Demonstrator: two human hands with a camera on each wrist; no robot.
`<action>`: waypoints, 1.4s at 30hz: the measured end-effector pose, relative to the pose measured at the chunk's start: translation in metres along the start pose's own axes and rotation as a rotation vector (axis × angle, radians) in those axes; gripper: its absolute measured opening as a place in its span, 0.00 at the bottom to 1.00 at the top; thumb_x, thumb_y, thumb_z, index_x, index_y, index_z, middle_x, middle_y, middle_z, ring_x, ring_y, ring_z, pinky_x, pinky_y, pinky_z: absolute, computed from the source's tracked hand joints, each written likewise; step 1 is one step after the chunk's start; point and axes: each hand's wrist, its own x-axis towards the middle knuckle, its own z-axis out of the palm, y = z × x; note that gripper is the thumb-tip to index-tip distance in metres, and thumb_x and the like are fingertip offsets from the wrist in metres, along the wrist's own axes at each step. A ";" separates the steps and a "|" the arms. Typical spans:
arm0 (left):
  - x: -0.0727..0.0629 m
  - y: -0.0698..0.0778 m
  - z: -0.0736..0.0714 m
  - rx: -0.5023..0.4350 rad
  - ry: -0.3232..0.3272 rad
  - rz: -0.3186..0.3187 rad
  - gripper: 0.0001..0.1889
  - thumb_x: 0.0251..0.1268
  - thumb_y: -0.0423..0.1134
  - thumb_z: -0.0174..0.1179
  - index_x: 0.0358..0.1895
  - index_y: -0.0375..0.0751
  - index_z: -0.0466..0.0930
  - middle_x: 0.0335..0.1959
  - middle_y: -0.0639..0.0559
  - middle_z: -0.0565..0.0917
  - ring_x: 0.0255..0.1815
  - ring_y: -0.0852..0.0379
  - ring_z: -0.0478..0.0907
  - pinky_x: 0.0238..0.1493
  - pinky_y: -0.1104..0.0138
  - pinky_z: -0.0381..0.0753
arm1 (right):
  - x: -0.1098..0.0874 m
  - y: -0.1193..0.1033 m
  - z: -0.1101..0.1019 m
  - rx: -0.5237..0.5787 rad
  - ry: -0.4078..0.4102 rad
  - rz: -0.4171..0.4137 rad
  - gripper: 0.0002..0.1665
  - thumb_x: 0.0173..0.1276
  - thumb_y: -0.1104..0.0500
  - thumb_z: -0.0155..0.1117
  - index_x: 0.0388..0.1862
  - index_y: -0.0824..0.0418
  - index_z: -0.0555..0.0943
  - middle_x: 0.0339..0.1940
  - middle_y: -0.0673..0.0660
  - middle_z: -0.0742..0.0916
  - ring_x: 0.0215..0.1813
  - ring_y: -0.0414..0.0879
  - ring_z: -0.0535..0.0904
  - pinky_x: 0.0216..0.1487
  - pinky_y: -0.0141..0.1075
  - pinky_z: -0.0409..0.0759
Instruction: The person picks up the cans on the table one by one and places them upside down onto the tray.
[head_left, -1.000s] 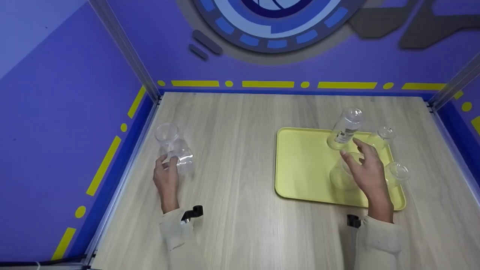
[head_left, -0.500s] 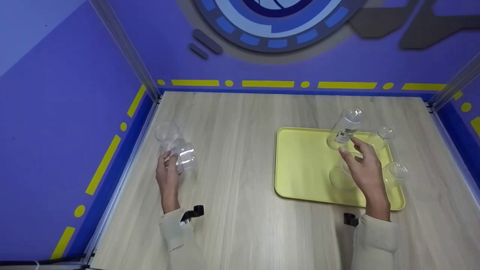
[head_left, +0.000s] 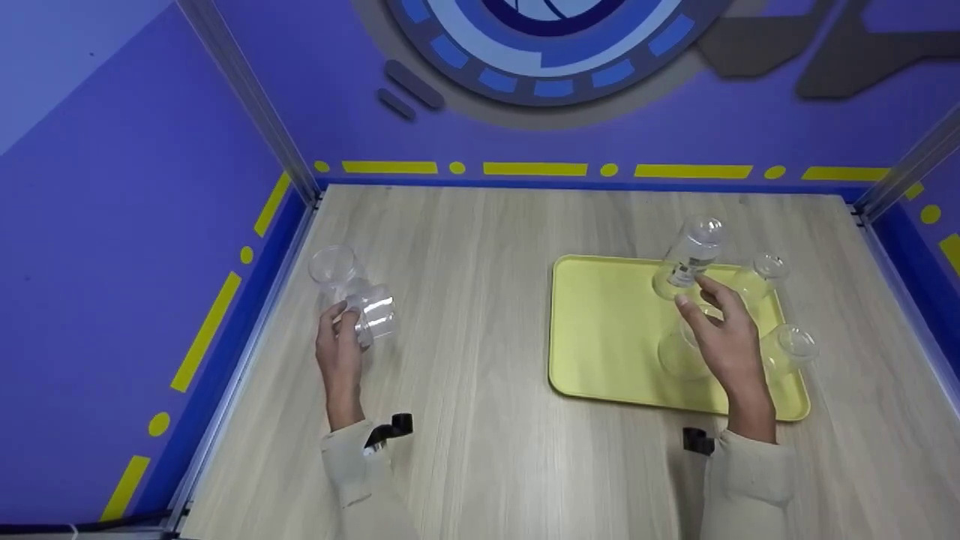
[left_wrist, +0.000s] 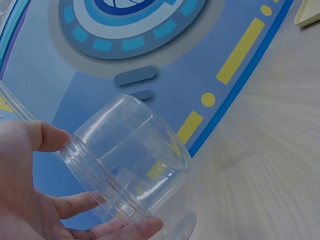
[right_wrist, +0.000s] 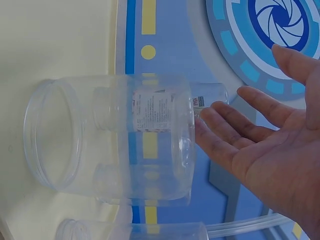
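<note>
My left hand [head_left: 340, 349] grips a clear plastic jar [head_left: 379, 313] at the left of the table. In the left wrist view, thumb and fingers hold this tilted jar [left_wrist: 135, 155] around its ridged mouth end. Just behind it stands another clear container [head_left: 334, 266]. Over the yellow tray [head_left: 600, 330] hangs my right hand [head_left: 726, 337], thumb and fingers apart, holding nothing. Nearest to it is a wide clear jar [head_left: 681, 358] on the tray. In the right wrist view, the fingertips are close to the end of that jar [right_wrist: 105, 150]; whether they touch, I cannot tell.
Behind the right hand, a tall clear container [head_left: 686, 259] with a printed label stands on the tray. Smaller clear containers [head_left: 763, 277] stand along the tray's right side, one of them [head_left: 791, 349] nearer me. Blue-purple walls [head_left: 525, 135] enclose the wooden table [head_left: 480, 315].
My left hand has moved slightly right with the jar, which has turned a little. The right hand has drifted slightly left, its thumb and fingers staying apart. The containers on the tray stay put.
</note>
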 end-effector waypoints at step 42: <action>-0.019 0.014 0.029 -0.022 -0.039 0.035 0.28 0.76 0.49 0.53 0.72 0.38 0.74 0.53 0.39 0.81 0.47 0.50 0.79 0.43 0.65 0.81 | -0.001 -0.012 0.014 0.080 -0.019 -0.023 0.35 0.82 0.48 0.63 0.79 0.64 0.71 0.76 0.62 0.76 0.76 0.57 0.71 0.74 0.55 0.69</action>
